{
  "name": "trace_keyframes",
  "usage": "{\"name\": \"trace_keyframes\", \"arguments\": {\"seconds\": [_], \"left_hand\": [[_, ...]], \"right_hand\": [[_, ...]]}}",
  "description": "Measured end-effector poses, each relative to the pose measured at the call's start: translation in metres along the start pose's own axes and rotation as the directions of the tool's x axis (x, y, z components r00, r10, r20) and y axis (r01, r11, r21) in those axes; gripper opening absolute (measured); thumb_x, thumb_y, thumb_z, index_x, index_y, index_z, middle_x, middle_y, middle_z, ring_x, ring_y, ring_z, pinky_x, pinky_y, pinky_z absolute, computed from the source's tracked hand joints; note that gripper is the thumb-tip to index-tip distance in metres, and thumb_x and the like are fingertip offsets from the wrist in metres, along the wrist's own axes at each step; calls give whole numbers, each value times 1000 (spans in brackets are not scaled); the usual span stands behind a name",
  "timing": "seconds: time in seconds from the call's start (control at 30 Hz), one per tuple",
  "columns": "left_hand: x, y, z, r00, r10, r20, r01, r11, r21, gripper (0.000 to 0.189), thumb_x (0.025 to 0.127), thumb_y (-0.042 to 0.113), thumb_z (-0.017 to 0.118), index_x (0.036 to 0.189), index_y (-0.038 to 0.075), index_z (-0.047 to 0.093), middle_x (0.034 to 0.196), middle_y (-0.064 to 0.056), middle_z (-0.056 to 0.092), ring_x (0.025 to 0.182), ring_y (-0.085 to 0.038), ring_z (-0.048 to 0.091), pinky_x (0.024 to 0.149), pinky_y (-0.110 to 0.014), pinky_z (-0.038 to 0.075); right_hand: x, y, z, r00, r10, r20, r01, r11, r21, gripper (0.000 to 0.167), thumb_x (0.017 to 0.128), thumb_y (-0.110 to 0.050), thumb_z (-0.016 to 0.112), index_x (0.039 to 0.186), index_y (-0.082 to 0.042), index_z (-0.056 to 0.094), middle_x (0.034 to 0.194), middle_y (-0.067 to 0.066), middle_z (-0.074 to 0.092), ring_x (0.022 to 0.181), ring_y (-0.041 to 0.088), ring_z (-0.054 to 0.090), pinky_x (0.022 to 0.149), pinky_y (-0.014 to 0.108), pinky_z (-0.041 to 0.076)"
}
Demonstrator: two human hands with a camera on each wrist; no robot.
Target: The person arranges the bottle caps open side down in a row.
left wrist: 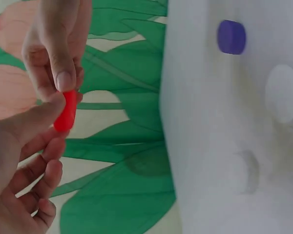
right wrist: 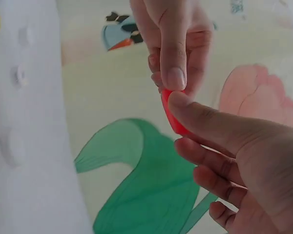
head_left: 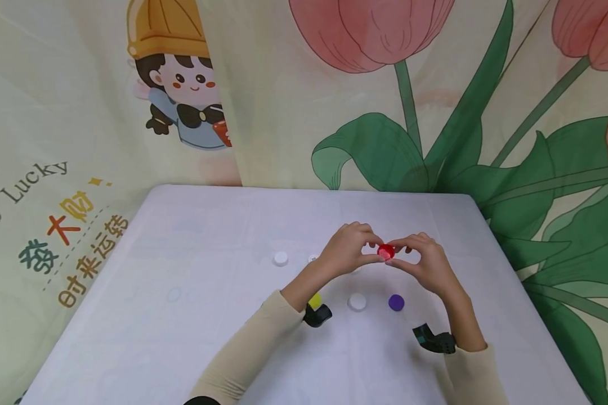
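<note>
Both hands hold one small round red bottle cap [head_left: 385,251] above the far right part of the table. My left hand [head_left: 352,247] pinches its left side between thumb and fingers, and my right hand [head_left: 428,262] pinches the opposite side. In the left wrist view the red cap [left wrist: 66,114] shows edge-on, the thumbs on its near face. The right wrist view shows the red cap [right wrist: 172,112] partly covered by the right thumb. Below the hands lie a purple cap [head_left: 396,302] and a white cap [head_left: 357,302].
A yellow cap [head_left: 314,301] is partly hidden by the left wrist and its black strap. Further left are a white cap [head_left: 281,259] and a small white piece [head_left: 313,258] beside the left hand. A white cloth covers the table [head_left: 182,242]; a printed curtain [head_left: 273,101] hangs behind.
</note>
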State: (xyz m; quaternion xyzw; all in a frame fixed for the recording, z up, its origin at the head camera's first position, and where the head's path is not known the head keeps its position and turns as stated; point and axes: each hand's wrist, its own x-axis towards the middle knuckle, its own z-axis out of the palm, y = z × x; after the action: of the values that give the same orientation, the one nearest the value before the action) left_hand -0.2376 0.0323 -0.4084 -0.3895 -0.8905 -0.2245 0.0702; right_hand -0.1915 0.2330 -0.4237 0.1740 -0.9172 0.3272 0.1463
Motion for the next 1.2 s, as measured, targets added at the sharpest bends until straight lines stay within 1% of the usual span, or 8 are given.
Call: {"name": "trace_keyframes", "arguments": {"seconds": [0.17,0.47,0.57,0.77,0.93,1.03,1.1,1.2], "left_hand": [[-28,2,-23,985,95,-144,-112,988,-110,34,75,41,75,99,17,71,88,8,62,87,-7,53,77,-21,42],[-69,2,-42,912,249,-326,-318,931,-177,32,71,33,80,93,13,68,84,7,63,80,-6,52,76,-21,38],[-76,3,-45,905,259,-338,-332,925,-181,32,71,33,80,93,13,68,84,7,63,80,-7,52,77,-21,38],[-82,2,-47,915,239,-325,-315,926,-207,32,72,33,79,94,13,68,85,7,64,80,-9,53,75,-21,39],[-84,4,-49,941,161,-297,-253,919,-303,31,73,31,78,97,14,68,86,9,63,79,-6,52,72,-22,41],[-86,7,-51,976,35,-214,-129,888,-441,26,78,30,75,99,15,70,83,10,61,76,-8,53,65,-23,43],[-87,8,-53,992,-69,-110,-2,839,-545,22,81,31,72,98,17,71,82,11,61,76,-9,54,61,-24,43],[-89,10,-56,978,-198,66,191,723,-664,18,83,32,69,95,20,72,84,10,64,80,-12,54,63,-27,41]], "right_hand": [[-7,-29,-8,989,-138,-56,141,989,49,38,66,-20,84,101,-13,71,89,-6,65,83,10,48,64,31,45],[-16,-68,-9,945,-322,-63,328,938,114,42,63,-15,86,102,-14,70,89,-9,65,86,9,50,72,34,37],[-17,-74,-9,937,-348,-40,350,927,134,40,65,-19,85,102,-15,70,89,-9,65,87,8,49,72,33,34],[-17,-76,-6,936,-351,-20,350,928,129,40,64,-21,85,101,-16,71,89,-10,65,89,7,48,73,30,34],[-16,-78,-8,933,-358,-31,359,926,119,42,61,-17,87,100,-15,71,88,-8,65,88,8,49,73,32,34],[-15,-79,-10,934,-356,-35,357,927,116,42,61,-18,87,99,-14,71,89,-8,65,88,8,48,73,32,34],[-15,-80,-11,934,-357,-33,358,926,118,42,61,-18,87,99,-14,71,89,-8,65,88,8,48,74,32,34],[-15,-80,-11,930,-366,-34,367,922,125,41,62,-19,86,99,-14,71,89,-8,65,88,8,48,74,32,33]]}}
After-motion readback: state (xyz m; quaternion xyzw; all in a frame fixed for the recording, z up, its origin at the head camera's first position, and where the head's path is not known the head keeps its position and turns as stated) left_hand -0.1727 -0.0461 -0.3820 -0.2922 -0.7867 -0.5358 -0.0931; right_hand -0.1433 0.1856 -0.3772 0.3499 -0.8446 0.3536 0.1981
